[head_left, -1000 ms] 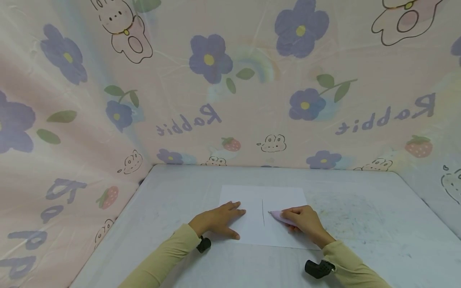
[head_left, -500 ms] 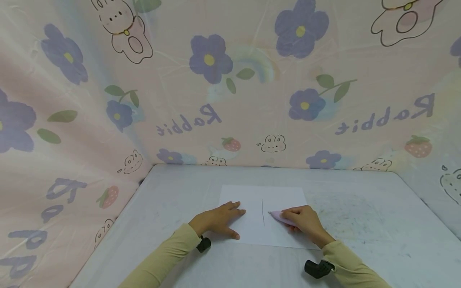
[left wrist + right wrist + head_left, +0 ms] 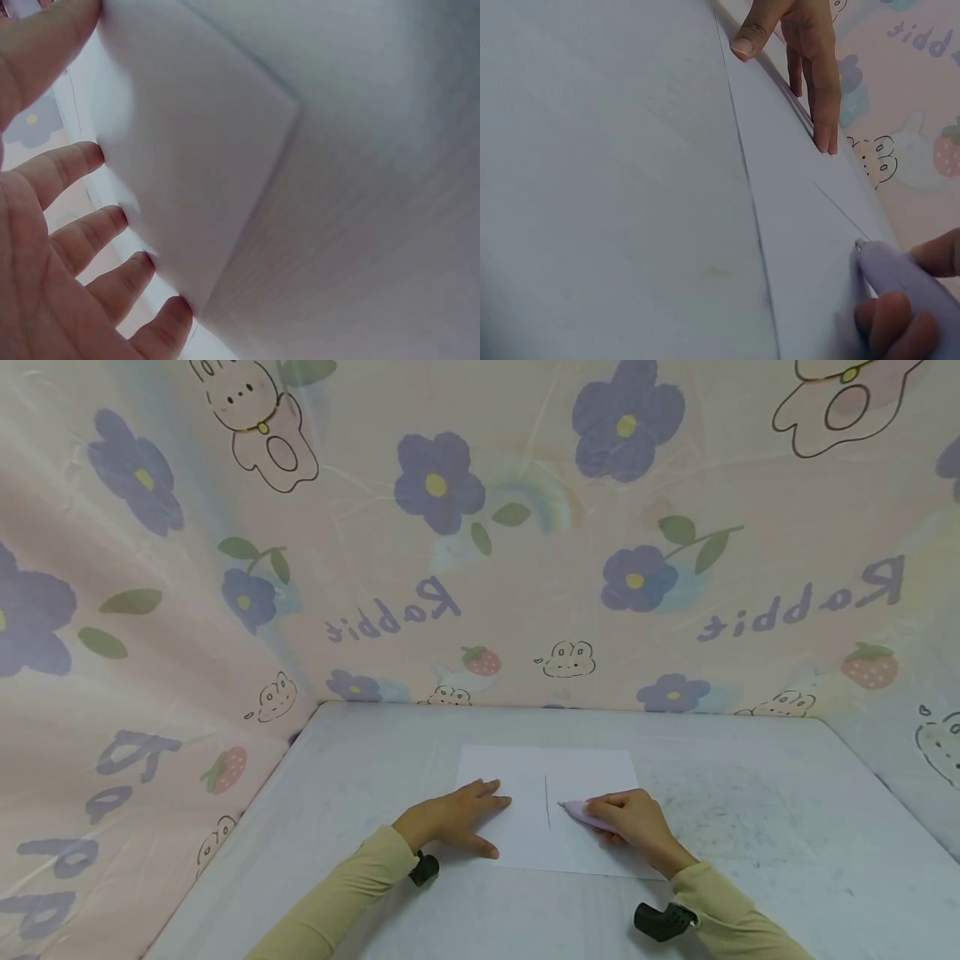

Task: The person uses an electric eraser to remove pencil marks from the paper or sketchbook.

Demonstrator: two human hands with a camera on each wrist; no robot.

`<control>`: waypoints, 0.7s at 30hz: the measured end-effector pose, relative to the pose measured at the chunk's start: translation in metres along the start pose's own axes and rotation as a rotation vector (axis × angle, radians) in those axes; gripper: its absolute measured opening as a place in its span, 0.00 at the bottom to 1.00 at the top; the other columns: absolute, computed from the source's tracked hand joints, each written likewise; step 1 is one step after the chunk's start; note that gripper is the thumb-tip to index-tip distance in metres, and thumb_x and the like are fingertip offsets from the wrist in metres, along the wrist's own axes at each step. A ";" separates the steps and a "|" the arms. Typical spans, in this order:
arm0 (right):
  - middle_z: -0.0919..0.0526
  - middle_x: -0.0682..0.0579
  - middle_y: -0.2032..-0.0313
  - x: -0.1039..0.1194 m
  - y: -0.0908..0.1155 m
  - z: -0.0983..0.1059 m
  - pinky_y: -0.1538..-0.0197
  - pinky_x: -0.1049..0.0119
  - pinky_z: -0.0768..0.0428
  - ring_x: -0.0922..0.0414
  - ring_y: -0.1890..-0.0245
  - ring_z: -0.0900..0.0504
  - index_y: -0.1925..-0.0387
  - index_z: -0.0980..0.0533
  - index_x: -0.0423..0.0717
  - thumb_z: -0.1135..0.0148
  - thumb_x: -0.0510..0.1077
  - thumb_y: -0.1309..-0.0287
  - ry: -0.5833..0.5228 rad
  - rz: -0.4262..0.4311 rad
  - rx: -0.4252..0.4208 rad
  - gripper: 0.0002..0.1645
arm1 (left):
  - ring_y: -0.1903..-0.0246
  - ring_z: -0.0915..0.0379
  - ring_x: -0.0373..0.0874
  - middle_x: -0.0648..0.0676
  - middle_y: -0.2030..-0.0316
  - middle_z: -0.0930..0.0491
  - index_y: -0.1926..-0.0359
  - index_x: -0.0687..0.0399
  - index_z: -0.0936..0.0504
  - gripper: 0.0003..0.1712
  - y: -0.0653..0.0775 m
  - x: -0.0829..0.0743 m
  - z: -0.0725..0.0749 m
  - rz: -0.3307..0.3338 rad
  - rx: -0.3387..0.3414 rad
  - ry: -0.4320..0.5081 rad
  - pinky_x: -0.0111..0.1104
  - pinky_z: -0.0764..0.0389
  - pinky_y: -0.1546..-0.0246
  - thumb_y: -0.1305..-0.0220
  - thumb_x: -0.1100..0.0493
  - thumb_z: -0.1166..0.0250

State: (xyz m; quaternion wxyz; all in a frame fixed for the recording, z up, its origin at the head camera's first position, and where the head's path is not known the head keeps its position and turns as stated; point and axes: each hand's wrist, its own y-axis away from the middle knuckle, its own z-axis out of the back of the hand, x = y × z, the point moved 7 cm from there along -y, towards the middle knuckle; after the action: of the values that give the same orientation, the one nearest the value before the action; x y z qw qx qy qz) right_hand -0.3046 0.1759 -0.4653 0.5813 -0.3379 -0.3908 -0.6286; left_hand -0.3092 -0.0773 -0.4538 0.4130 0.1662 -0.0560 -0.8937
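Observation:
A white sheet of paper (image 3: 588, 852) lies flat on the table, with one thin dark line (image 3: 547, 802) near its middle. On the sheet's left part rests my left hand (image 3: 456, 817), fingers spread; in the left wrist view the fingertips (image 3: 114, 217) touch the paper. My right hand (image 3: 636, 822) grips a lilac, thick-bodied, pen-like tool (image 3: 588, 814) with a narrow metal tip. That tip points left, a short way right of the line. The right wrist view shows the tool (image 3: 907, 289) close to the sheet; whether its tip touches cannot be told.
The white table (image 3: 375, 752) carries faint smudges (image 3: 727, 810) right of the sheet. A printed curtain (image 3: 510, 568) hangs along its back and left sides. Black cameras (image 3: 663, 921) are strapped to both wrists.

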 end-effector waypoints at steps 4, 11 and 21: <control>0.23 0.50 0.88 -0.001 0.000 0.000 0.79 0.67 0.28 0.58 0.85 0.27 0.62 0.14 0.41 0.31 0.48 0.45 -0.003 0.002 0.001 0.16 | 0.28 0.55 0.54 0.54 0.26 0.48 0.27 0.45 0.38 0.47 0.000 -0.001 0.001 -0.008 -0.006 -0.005 0.46 0.42 0.34 0.44 0.37 0.31; 0.22 0.50 0.88 -0.001 0.001 0.001 0.79 0.67 0.28 0.58 0.85 0.27 0.61 0.14 0.40 0.31 0.48 0.46 0.000 0.000 -0.002 0.16 | 0.28 0.55 0.53 0.54 0.26 0.48 0.27 0.45 0.38 0.47 -0.001 -0.001 0.001 -0.004 -0.001 -0.011 0.45 0.43 0.34 0.44 0.37 0.31; 0.22 0.50 0.88 -0.001 0.004 0.002 0.78 0.67 0.28 0.58 0.84 0.26 0.61 0.13 0.42 0.31 0.49 0.46 0.007 0.001 0.010 0.16 | 0.28 0.55 0.53 0.53 0.26 0.49 0.27 0.44 0.38 0.48 -0.002 0.001 -0.001 0.000 -0.004 -0.009 0.46 0.42 0.34 0.44 0.37 0.31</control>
State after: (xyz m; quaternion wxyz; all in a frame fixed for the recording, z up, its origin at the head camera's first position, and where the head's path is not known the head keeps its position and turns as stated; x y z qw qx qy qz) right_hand -0.3010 0.1776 -0.4646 0.5848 -0.3330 -0.3916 -0.6276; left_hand -0.3109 -0.0769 -0.4559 0.4132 0.1612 -0.0562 -0.8945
